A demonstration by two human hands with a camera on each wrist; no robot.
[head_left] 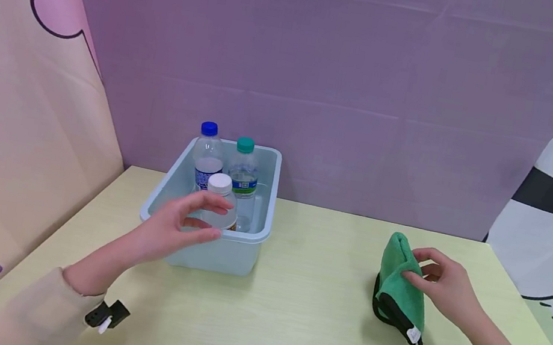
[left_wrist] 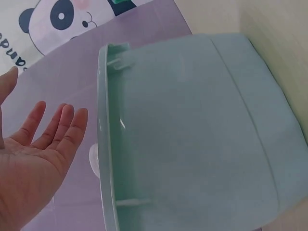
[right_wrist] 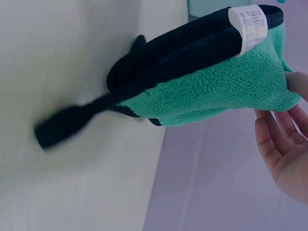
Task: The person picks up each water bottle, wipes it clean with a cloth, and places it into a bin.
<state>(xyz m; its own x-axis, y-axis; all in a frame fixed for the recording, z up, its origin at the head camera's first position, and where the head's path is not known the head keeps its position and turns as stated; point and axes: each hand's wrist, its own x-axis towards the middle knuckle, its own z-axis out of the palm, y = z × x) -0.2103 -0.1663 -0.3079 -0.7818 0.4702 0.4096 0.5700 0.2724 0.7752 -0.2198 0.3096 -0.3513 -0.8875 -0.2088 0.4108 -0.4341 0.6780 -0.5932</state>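
A green fleecy cloth [head_left: 398, 263] with black edging, a white label and a black hanging loop is pinched between the thumb and fingers of my right hand [head_left: 449, 287]. It is folded over on itself above the right side of the table; whether its lower edge touches the table I cannot tell. My left hand [head_left: 164, 233] is at the front rim of a light blue plastic bin [head_left: 219, 254], its fingers and thumb apart with nothing between them. Just beyond it, inside the bin, is a bottle with a white cap [head_left: 220, 184], partly hidden by the fingers.
Behind that bottle in the bin are a blue-capped bottle [head_left: 205, 151] and a green-capped bottle [head_left: 243, 161], both upright. The bin is at the back left of a pale wooden table [head_left: 299, 298]. A purple cloth backdrop [head_left: 335, 84] rises behind, with printed side panels.
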